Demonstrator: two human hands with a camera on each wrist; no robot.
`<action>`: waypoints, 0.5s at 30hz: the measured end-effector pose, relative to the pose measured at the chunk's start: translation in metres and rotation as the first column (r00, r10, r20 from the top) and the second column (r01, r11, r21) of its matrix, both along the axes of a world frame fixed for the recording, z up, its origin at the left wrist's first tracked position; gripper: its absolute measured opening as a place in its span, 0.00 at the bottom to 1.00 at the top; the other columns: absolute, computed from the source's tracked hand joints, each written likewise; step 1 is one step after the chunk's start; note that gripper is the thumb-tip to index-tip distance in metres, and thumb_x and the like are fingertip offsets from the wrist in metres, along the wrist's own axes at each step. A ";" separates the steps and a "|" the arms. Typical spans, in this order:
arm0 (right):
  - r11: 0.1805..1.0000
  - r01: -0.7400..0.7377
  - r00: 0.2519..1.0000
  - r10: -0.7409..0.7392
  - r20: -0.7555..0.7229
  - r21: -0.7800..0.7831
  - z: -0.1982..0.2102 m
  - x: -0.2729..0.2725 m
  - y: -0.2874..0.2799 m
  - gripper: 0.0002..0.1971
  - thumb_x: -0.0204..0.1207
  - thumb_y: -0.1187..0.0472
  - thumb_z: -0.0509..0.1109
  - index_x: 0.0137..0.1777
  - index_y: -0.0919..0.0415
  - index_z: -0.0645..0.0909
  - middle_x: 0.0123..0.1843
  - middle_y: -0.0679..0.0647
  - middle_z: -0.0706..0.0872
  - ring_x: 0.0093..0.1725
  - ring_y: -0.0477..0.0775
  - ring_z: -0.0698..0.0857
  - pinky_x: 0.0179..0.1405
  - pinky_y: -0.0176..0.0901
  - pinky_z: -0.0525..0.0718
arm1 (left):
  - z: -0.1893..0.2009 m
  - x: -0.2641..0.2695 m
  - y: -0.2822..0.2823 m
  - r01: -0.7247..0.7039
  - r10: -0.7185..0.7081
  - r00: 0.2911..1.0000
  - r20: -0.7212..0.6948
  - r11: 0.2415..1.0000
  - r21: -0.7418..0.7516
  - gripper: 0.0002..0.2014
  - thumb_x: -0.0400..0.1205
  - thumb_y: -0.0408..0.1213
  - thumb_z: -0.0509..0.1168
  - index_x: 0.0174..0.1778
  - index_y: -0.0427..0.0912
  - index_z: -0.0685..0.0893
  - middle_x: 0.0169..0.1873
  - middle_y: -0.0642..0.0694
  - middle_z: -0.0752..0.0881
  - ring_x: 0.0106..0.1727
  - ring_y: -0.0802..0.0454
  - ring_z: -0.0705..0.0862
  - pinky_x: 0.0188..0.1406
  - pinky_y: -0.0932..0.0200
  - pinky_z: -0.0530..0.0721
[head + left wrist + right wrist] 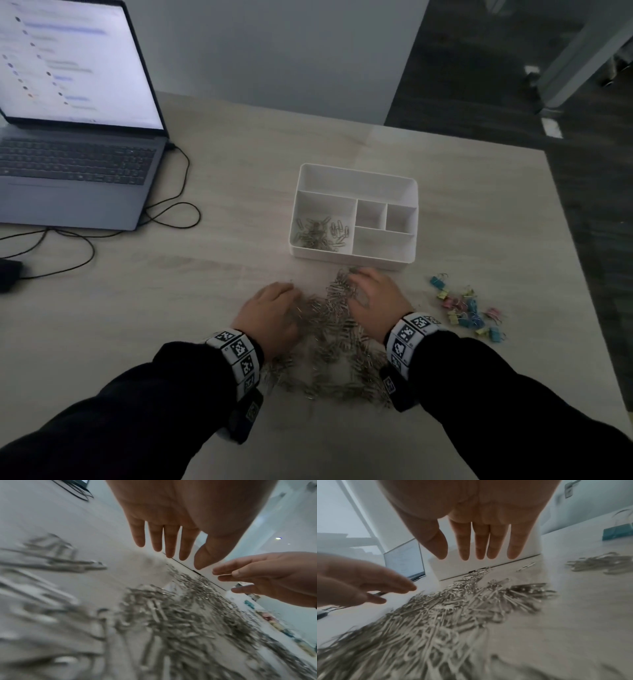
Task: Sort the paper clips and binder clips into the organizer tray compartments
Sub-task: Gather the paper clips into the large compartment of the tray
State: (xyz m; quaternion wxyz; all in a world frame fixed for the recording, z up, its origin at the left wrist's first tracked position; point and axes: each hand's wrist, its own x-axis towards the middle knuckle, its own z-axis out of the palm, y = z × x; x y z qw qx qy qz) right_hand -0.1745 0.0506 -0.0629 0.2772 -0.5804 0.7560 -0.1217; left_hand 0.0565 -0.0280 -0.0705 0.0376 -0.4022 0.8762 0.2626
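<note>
- Paper clips [329, 339] lie in a broad silver heap in the lower middle of the head view, between the two hands and just below the white organizer tray [352, 263], whose lower wall they nearly reach.
- A smaller batch of paper clips already sits in the tray's lower-left compartment [322, 233]; the other compartments look bare.
- Binder clips [467, 310], pastel blue, yellow and pink, are scattered at the right of the frame, apart from the heap and untouched.
- Left hand [270, 315] hovers over the heap's left edge with fingers [169, 542] straight and slightly spread, holding nothing, as its wrist view shows.
- Right hand [375, 301] is at the heap's upper right edge, nearer the tray; in its wrist view the fingers [481, 542] hang straight and a little apart, palm down above the clips, and nothing is pinched.
- The heap runs as a long band from the bottom of the frame up toward the tray, so it lies under and between the palms, with the tray straight beyond the fingertips.
- Judging from this, the next move is probably a two-handed gather, closing inward on the heap, then a short carry up to the lower-left compartment; the right hand has the shorter way there.
- Loose clips tangle and slip, so some may spill from a scooped handful.
</note>
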 end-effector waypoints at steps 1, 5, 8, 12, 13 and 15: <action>1.000 -0.001 1.000 0.001 -0.009 0.028 -0.002 0.000 -0.007 0.29 0.76 0.50 0.64 0.77 0.53 0.69 0.79 0.52 0.68 0.77 0.55 0.67 0.79 0.50 0.65 | 0.002 0.006 -0.003 -0.034 0.035 0.999 0.030 0.999 -0.009 0.34 0.69 0.54 0.55 0.74 0.49 0.74 0.74 0.47 0.74 0.76 0.42 0.71 0.76 0.50 0.70; 0.981 -0.098 0.985 0.120 -0.123 0.169 -0.007 0.005 -0.007 0.37 0.75 0.45 0.64 0.82 0.56 0.60 0.84 0.53 0.61 0.82 0.55 0.60 0.81 0.52 0.62 | 0.002 0.020 -0.004 -0.096 0.093 0.989 0.116 0.995 0.019 0.38 0.75 0.49 0.66 0.81 0.47 0.61 0.82 0.47 0.60 0.83 0.46 0.58 0.81 0.54 0.57; 0.963 -0.227 0.968 0.239 -0.071 0.144 -0.001 0.013 0.012 0.34 0.77 0.47 0.63 0.82 0.54 0.60 0.83 0.51 0.62 0.81 0.53 0.62 0.81 0.47 0.61 | -0.002 0.016 0.000 -0.088 0.083 0.989 0.124 0.995 0.043 0.41 0.75 0.52 0.66 0.83 0.46 0.57 0.84 0.47 0.55 0.84 0.47 0.53 0.83 0.54 0.53; 0.987 -0.155 0.987 0.156 -0.032 0.031 0.002 0.001 0.048 0.28 0.76 0.47 0.62 0.77 0.49 0.69 0.79 0.49 0.71 0.78 0.51 0.68 0.79 0.51 0.66 | -0.007 0.001 0.003 -0.081 0.076 0.989 0.127 0.996 0.032 0.42 0.74 0.53 0.66 0.83 0.46 0.57 0.84 0.47 0.55 0.85 0.46 0.50 0.84 0.53 0.51; 0.998 -0.063 0.997 0.063 -0.049 0.008 0.002 -0.008 0.058 0.27 0.76 0.46 0.61 0.75 0.47 0.72 0.78 0.48 0.72 0.77 0.51 0.69 0.78 0.52 0.67 | -0.007 -0.002 0.003 -0.085 0.080 0.989 0.121 0.996 0.037 0.42 0.74 0.53 0.66 0.83 0.47 0.57 0.84 0.47 0.55 0.85 0.46 0.50 0.84 0.53 0.51; 0.993 0.120 0.989 -0.118 -0.091 0.019 0.004 -0.026 0.075 0.25 0.76 0.47 0.64 0.74 0.49 0.73 0.77 0.49 0.71 0.76 0.52 0.68 0.78 0.51 0.66 | -0.008 -0.008 0.003 -0.076 0.070 0.990 0.121 0.996 0.051 0.42 0.73 0.53 0.65 0.83 0.47 0.57 0.84 0.48 0.55 0.85 0.47 0.50 0.84 0.53 0.51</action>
